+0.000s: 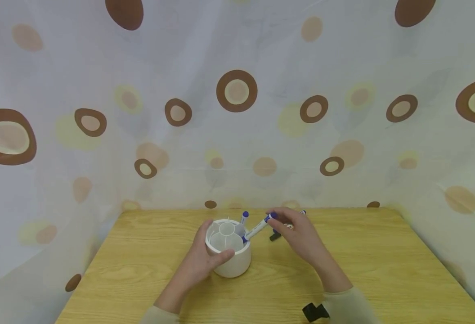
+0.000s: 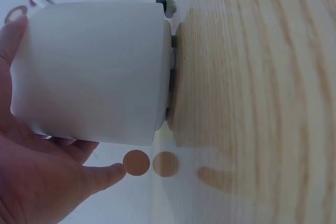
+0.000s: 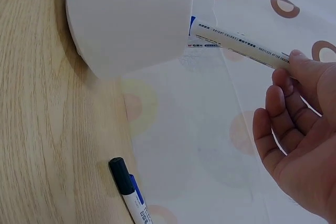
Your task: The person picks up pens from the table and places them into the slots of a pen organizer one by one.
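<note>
My left hand (image 1: 201,258) holds a round white pen holder (image 1: 237,264) with inner compartments, thumb at the near rim and fingers along its left side. My right hand (image 1: 298,234) pinches a white whiteboard marker (image 1: 258,228) near its upper, blue end. Slanted, that marker (image 3: 239,44) has its lower blue end just inside the holder's right rim. Another blue-ended marker (image 1: 244,217) leans in the holder at the back. Beyond the right hand, a black-capped marker (image 3: 123,177) lies on the table beside a blue one (image 3: 137,190), partly hidden behind it.
The wooden table (image 1: 140,256) meets a white hanging cloth (image 1: 262,135) with brown and yellow dots at the back and sides. A small black object (image 1: 315,311) sits by the right sleeve (image 1: 348,306).
</note>
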`<state>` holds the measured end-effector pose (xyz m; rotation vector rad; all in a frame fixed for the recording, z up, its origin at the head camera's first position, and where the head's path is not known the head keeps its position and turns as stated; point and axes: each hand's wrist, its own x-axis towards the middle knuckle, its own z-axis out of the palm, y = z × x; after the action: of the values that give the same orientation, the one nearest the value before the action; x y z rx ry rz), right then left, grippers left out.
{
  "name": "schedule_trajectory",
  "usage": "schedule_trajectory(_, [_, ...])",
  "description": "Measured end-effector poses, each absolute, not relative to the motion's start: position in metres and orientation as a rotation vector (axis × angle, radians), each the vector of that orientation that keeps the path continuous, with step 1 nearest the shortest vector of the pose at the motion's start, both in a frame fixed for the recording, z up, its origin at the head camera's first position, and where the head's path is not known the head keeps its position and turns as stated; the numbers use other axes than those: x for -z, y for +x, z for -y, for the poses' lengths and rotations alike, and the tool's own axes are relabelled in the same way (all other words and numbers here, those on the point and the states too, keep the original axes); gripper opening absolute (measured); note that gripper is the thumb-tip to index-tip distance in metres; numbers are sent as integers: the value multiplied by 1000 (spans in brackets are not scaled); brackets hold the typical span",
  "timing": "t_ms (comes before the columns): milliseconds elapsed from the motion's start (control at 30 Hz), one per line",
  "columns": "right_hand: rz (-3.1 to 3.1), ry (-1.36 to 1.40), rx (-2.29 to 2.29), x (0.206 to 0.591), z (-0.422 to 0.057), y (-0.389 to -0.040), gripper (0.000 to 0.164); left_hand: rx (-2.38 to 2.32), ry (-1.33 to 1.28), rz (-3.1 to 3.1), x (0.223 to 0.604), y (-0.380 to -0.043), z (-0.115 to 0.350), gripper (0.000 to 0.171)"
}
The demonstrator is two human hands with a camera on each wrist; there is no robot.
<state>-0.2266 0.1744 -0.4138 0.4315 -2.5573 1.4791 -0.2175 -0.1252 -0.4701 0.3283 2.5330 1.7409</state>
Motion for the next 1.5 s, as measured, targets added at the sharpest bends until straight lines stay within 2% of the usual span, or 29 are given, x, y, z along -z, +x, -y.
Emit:
schedule_trajectory(233, [2497,517,-1482,417,-166,-227,30,-1744,329,-2532,470,-217,124,115])
schedule_trajectory(667, [2560,469,-1492,419,-157,-225,34,-1760,308,-2526,471,-216,123,114])
schedule_trajectory(1300, [2603,400,-1409,434,-187,-239,36,-1684,322,-2578,470,-214,129,119])
schedule_trajectory(1500, [2600,406,-1391,441,-199,-242,36,-1611,378,-2656,464,-214,130,115])
